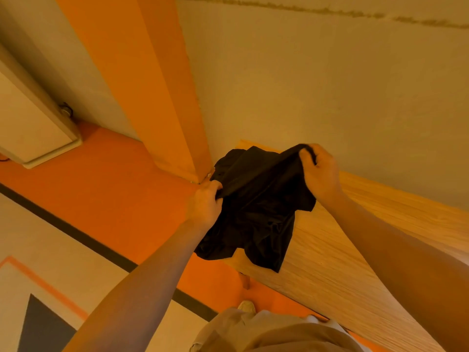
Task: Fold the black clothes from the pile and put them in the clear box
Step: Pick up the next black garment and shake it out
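A black garment (pixel 256 207) hangs in the air in front of me, crumpled, its lower part draping over the near-left corner of a wooden table (pixel 355 250). My left hand (pixel 204 204) grips the garment's left edge with curled fingers. My right hand (pixel 318 171) grips its upper right edge, held a little higher. The pile of clothes and the clear box are out of view.
The wooden table runs along a pale wall (pixel 304 85) on the right. An orange floor (pixel 101 189) with a dark stripe lies to the left, beside an orange wall band (pixel 152 85). A white cabinet (pixel 30 123) stands at far left.
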### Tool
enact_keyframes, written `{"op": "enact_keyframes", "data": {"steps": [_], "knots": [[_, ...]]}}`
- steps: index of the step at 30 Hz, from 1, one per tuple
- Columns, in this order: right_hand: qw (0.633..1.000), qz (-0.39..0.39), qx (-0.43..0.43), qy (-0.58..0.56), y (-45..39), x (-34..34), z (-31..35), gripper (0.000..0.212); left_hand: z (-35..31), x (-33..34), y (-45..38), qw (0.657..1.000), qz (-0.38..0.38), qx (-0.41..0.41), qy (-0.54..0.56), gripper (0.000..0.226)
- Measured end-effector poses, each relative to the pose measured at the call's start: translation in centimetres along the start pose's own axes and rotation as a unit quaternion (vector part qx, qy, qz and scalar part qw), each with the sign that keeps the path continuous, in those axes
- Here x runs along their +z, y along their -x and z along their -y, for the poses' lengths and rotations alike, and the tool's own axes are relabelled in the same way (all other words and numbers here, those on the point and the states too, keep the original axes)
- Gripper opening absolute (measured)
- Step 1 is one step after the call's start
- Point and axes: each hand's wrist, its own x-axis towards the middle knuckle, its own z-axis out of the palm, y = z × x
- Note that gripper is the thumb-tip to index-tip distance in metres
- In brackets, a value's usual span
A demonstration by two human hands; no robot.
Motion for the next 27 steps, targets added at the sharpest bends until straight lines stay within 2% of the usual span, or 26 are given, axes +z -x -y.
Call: {"op": "enact_keyframes", "data": {"steps": [3, 7, 10, 13, 16, 20, 23, 25, 27], "knots": [[0.999, -0.046, -0.004, 0.010, -1.2, -1.5, 0.0, 0.013, 0.9, 0.0, 0.0, 0.998, -0.060, -0.021, -0.016, 0.022], [0.997, -0.007, -0.014, 0.075, -1.5, -2.8, -1.6, 0.021, 1.5, -0.6, -0.7, 0.994, -0.107, -0.014, -0.014, 0.017], [0.994, 0.017, -0.005, 0.112, -1.2, -3.4, -3.1, 0.023, 1.2, -1.0, -1.6, 0.986, -0.103, -0.090, 0.093, 0.013], [0.992, 0.024, -0.014, 0.124, -0.7, -3.6, -3.9, 0.020, 1.0, -1.2, -2.8, 0.952, -0.116, -0.167, 0.228, 0.019], [0.994, 0.019, 0.002, 0.108, -0.3, -3.5, -4.0, 0.020, 0.1, -2.1, -4.0, 0.925, -0.132, -0.202, 0.293, 0.023], [0.997, 0.049, -0.002, 0.057, 0.4, -2.3, -2.1, 0.020, -2.8, -4.0, -4.9, 0.934, -0.125, -0.105, 0.319, 0.016], [0.988, 0.149, -0.023, 0.032, 1.3, -0.4, 0.5, 0.024, -5.2, -4.8, -4.9, 0.946, -0.097, -0.005, 0.309, 0.021], [0.974, 0.226, -0.022, 0.023, 1.7, 1.1, 2.0, 0.040, -6.5, -4.9, -4.7, 0.948, -0.102, 0.077, 0.291, 0.023], [0.966, 0.252, -0.046, 0.020, 1.9, 2.5, 2.9, 0.042, -7.2, -4.6, -4.4, 0.948, -0.107, 0.149, 0.262, 0.020]]}}
